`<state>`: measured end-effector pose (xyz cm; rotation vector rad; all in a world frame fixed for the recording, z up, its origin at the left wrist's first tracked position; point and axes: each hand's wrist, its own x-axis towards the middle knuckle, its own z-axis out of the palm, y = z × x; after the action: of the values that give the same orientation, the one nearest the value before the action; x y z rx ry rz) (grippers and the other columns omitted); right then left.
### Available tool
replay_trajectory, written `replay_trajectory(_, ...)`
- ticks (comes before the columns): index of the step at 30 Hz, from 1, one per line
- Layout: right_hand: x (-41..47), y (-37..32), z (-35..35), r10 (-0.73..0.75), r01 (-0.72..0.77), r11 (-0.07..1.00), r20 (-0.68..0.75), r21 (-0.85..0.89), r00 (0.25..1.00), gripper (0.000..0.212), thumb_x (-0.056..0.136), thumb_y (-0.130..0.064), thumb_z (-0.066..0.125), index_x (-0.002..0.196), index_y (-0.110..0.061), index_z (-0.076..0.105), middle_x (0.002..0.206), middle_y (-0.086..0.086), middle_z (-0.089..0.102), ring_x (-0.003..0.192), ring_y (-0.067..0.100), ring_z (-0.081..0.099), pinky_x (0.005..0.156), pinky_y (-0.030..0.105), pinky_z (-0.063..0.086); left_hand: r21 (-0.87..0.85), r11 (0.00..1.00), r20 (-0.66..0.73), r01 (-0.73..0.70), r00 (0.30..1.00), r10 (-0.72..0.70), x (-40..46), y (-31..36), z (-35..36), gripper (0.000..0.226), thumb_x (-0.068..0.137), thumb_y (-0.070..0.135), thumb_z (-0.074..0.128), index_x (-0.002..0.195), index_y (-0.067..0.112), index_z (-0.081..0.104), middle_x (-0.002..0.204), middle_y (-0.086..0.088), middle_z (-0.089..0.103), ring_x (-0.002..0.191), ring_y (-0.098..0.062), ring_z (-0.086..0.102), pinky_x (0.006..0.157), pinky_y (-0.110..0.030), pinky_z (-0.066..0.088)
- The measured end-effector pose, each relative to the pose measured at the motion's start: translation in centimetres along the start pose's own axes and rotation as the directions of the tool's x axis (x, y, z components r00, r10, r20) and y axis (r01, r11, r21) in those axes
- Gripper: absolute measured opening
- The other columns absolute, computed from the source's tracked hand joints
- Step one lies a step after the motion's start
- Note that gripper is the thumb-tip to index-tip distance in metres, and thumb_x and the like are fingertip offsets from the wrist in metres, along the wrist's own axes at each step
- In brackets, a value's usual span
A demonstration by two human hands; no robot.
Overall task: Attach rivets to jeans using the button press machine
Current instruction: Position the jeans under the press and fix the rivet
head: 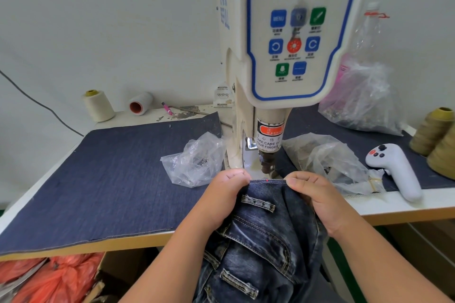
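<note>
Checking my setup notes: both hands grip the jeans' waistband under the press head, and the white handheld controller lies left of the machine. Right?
Not quite. The head view shows the white handheld controller lying right of the machine, not left. The left hand and right hand do grip the jeans there.

Jeans (258, 229) are dark faded blue with tan stitching, plus a tiny red dot (267, 181) on the waistband edge. Press machine (283, 56) is cream with a blue outline, blue, green and orange buttons. Mat (110, 179) is navy denim. Cream thread cone (98, 106), olive cones (435, 135), white controller (394, 170), orange bags (49, 275) underneath.
</note>
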<state>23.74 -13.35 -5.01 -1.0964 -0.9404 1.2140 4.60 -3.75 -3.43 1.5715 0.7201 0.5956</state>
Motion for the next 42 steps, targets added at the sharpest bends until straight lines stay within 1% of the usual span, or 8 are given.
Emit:
replay_trajectory(4, -0.03, -0.05, 0.06, 0.000, 0.000, 1.000, -0.006, -0.009, 1.000, 0.015, 0.079, -0.025, 0.065, 0.073, -0.013, 0.073, 0.072, 0.009, 0.067, 0.068, 0.019, 0.064, 0.066, 0.032, 0.052, -0.015, 1.000, 0.004, 0.011, 1.000, -0.011, -0.02, 0.02, 0.04, 0.017, 0.078, 0.026, 0.050, 0.070, 0.013, 0.055, 0.073, -0.011, 0.048, 0.072, -0.021, 0.045, 0.071, -0.036, 0.038)
replay_trajectory(9, 0.00, -0.07, 0.18, 0.006, -0.006, 1.000, -0.024, -0.009, 1.000, 0.015, 0.078, -0.024, 0.065, 0.073, -0.013, 0.074, 0.074, 0.011, 0.068, 0.069, 0.021, 0.065, 0.068, 0.033, 0.053, -0.049, 0.999, 0.004, 0.019, 1.000, -0.019, -0.01, 0.16, 0.11, 0.017, 0.077, 0.025, 0.050, 0.072, 0.010, 0.056, 0.074, -0.012, 0.048, 0.072, -0.022, 0.046, 0.066, -0.033, 0.039)
replay_trajectory(14, -0.02, 0.02, 0.21, -0.004, 0.004, 1.000, -0.019, 0.005, 1.000, 0.015, 0.079, -0.024, 0.065, 0.073, -0.013, 0.074, 0.072, 0.009, 0.068, 0.068, 0.019, 0.065, 0.064, 0.030, 0.054, -0.047, 0.999, 0.000, 0.024, 1.000, -0.024, 0.04, 0.08, 0.03, 0.025, 0.077, 0.025, 0.050, 0.073, 0.000, 0.051, 0.075, -0.012, 0.045, 0.073, -0.022, 0.043, 0.066, -0.034, 0.037)
replay_trajectory(25, 0.02, 0.09, 0.16, -0.013, 0.013, 1.000, -0.008, 0.023, 1.000, 0.016, 0.080, -0.023, 0.065, 0.075, -0.010, 0.072, 0.073, 0.010, 0.067, 0.068, 0.019, 0.063, 0.064, 0.030, 0.054, -0.081, 0.996, 0.001, 0.032, 1.000, -0.032, -0.08, 0.39, 0.20, 0.020, 0.076, 0.024, 0.051, 0.075, 0.005, 0.056, 0.074, -0.013, 0.047, 0.071, -0.023, 0.045, 0.061, -0.031, 0.040)
replay_trajectory(29, -0.04, 0.09, 0.14, -0.021, 0.021, 1.000, 0.000, 0.019, 1.000, 0.016, 0.081, -0.023, 0.064, 0.074, -0.011, 0.073, 0.073, 0.009, 0.067, 0.068, 0.018, 0.064, 0.064, 0.028, 0.054, -0.076, 0.997, -0.004, 0.033, 0.999, -0.033, 0.01, 0.30, 0.17, 0.030, 0.076, 0.024, 0.051, 0.075, -0.006, 0.051, 0.075, -0.014, 0.046, 0.072, -0.023, 0.043, 0.064, -0.033, 0.038)
replay_trajectory(33, -0.05, 0.13, 0.10, -0.016, 0.016, 1.000, -0.005, 0.010, 1.000, 0.016, 0.082, -0.023, 0.064, 0.076, -0.010, 0.072, 0.075, 0.010, 0.068, 0.069, 0.019, 0.064, 0.065, 0.027, 0.054, -0.085, 0.996, -0.004, 0.028, 1.000, -0.028, 0.07, 0.30, 0.22, 0.022, 0.075, 0.024, 0.051, 0.075, 0.003, 0.057, 0.074, -0.013, 0.047, 0.073, -0.023, 0.045, 0.062, -0.031, 0.039)
replay_trajectory(37, 0.00, 0.16, 0.06, -0.014, 0.014, 1.000, -0.003, 0.004, 1.000, 0.017, 0.083, -0.024, 0.064, 0.077, -0.010, 0.073, 0.076, 0.010, 0.068, 0.070, 0.019, 0.065, 0.065, 0.028, 0.055, -0.086, 0.996, 0.001, 0.034, 0.999, -0.034, 0.12, 0.17, 0.13, 0.017, 0.074, 0.025, 0.051, 0.071, 0.009, 0.057, 0.071, -0.012, 0.049, 0.069, -0.021, 0.047, 0.060, -0.029, 0.041)
replay_trajectory(42, 0.06, 0.27, -0.09, -0.007, 0.007, 0.999, -0.012, -0.031, 1.000, 0.019, 0.084, -0.028, 0.065, 0.081, -0.010, 0.073, 0.081, 0.013, 0.069, 0.075, 0.022, 0.066, 0.068, 0.033, 0.055, -0.088, 0.996, -0.004, 0.029, 1.000, -0.029, 0.19, 0.02, 0.10, 0.017, 0.074, 0.024, 0.051, 0.069, 0.009, 0.057, 0.069, -0.009, 0.051, 0.065, -0.019, 0.049, 0.057, -0.028, 0.042)
